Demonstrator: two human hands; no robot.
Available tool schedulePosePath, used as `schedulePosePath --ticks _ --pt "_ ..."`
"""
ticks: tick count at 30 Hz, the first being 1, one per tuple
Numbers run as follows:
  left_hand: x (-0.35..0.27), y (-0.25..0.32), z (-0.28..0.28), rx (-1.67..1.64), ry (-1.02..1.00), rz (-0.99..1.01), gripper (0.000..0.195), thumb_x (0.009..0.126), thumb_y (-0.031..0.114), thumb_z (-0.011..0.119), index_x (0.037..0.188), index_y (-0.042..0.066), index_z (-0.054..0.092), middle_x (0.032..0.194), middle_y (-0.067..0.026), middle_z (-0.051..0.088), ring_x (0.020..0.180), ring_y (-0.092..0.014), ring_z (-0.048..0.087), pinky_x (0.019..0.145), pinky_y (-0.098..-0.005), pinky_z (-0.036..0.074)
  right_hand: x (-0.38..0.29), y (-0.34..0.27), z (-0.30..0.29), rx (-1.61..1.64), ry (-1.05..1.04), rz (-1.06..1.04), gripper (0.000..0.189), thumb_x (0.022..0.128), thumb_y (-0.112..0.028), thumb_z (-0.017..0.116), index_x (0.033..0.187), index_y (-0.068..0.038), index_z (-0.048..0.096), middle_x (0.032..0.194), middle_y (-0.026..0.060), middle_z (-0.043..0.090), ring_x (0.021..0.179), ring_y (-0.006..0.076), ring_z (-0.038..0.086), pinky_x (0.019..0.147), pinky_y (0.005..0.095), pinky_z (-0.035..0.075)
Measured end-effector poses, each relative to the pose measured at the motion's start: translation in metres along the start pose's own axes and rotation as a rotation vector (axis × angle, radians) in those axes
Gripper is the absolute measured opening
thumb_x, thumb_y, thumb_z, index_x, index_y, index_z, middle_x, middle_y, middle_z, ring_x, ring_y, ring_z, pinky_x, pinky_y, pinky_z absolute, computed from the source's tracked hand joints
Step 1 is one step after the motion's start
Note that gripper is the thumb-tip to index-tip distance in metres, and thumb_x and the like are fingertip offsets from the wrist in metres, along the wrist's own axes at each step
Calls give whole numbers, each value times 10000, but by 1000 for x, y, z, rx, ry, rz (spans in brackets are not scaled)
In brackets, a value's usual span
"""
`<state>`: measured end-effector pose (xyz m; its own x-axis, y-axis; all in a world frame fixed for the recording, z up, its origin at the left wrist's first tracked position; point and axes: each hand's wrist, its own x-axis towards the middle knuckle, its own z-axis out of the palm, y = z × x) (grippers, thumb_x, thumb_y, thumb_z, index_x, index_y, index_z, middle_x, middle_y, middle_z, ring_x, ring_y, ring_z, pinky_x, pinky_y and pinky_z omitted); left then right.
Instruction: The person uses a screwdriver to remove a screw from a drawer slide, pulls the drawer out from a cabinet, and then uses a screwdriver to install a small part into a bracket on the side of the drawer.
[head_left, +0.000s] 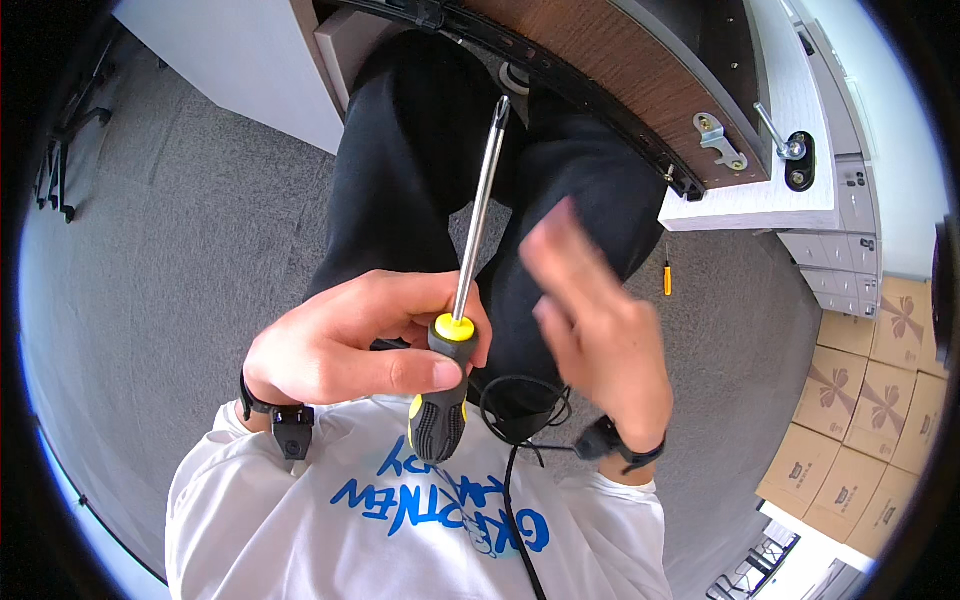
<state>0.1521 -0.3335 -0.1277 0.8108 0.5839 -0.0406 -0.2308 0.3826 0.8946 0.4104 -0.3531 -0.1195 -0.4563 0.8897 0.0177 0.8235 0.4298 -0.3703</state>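
Note:
My left hand (352, 337) grips a Phillips screwdriver (439, 424) by the upper part of its black and yellow handle. The steel shaft points away from me, its cross tip above my dark trousers. To the right of the shaft, my right hand (611, 345) is blurred by motion. Its index finger and thumb are spread, and nothing shows between them. Beyond both hands is a wood-grain drawer panel (600, 60) with a black metal drawer slide (570, 90) along its edge. A screw (670, 174) stands out near the slide's right end.
A metal bracket (720, 142) and a lock fitting with a lever (796, 154) are on the furniture at right. A smaller yellow-handled screwdriver (667, 279) lies on the grey carpet (202, 217). Cardboard boxes (832, 390) are stacked far right. A black cable (517, 517) crosses my shirt.

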Motion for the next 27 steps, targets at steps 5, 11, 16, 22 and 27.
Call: schedulePosePath --ticks 5,11,16,22,27 --pt "10 -1 -2 59 -4 42 195 915 147 619 1034 1 571 883 -35 575 777 -90 499 673 -245 414 -8 -4 -9 182 -41 -63 532 816 -53 668 1325 -160 557 1466 106 431 948 275 689 684 327 589" --pt "22 -3 6 60 -15 -56 293 870 237 631 997 -26 598 912 -102 608 832 -196 586 752 -299 458 -16 20 5 277 86 -64 452 799 40 620 1224 -113 634 1238 112 632 954 269 687 707 308 584" --pt "36 -2 16 214 -93 -129 292 892 185 602 1116 -3 610 922 -83 631 801 -163 613 683 -267 491 -31 2 -2 548 8 64 173 809 -7 622 966 -36 691 793 95 698 622 200 680 556 295 521" --pt "56 1 36 247 -81 -89 259 895 133 568 1106 -13 606 882 -99 644 723 -165 639 647 -267 508 -61 -12 -2 854 246 221 369 853 -357 640 752 -3 610 637 63 618 513 150 598 482 243 435" --pt "67 -2 37 320 -100 -86 262 894 136 574 1103 -20 600 886 -122 660 743 -178 663 678 -276 519 -70 -19 6 901 277 221 366 688 -320 828 740 -28 613 573 20 594 450 103 557 434 208 404"
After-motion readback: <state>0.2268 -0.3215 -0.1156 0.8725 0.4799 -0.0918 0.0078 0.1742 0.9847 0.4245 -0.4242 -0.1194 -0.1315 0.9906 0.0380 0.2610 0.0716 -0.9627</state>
